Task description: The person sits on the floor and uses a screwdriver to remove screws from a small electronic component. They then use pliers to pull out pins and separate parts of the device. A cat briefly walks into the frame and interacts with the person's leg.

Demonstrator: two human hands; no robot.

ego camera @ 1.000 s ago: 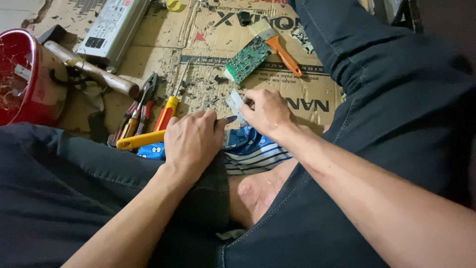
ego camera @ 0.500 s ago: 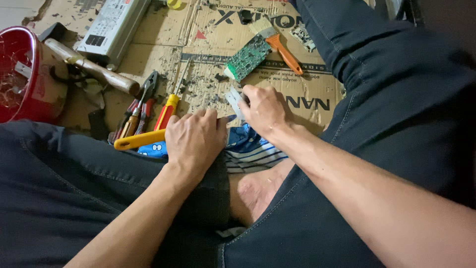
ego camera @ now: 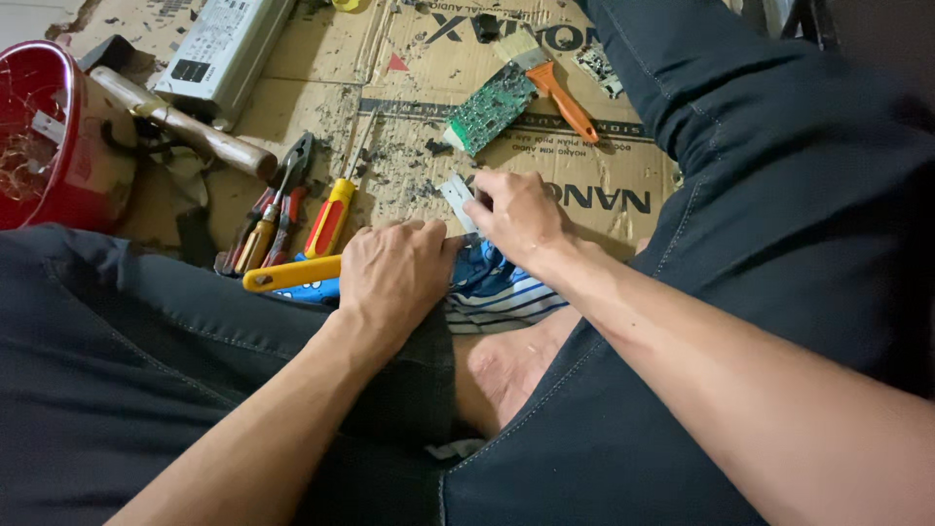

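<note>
Metal strip [ego camera: 456, 191], small and silvery, is pinched in the right hand [ego camera: 518, 216] just above the cardboard [ego camera: 409, 68] on the floor; left hand [ego camera: 394, 273] is curled shut right beside it, over a blue striped cloth [ego camera: 497, 292]; screwdriver [ego camera: 329, 216], pliers [ego camera: 278, 195] and a green circuit board [ego camera: 490, 109] lie nearby.
</note>
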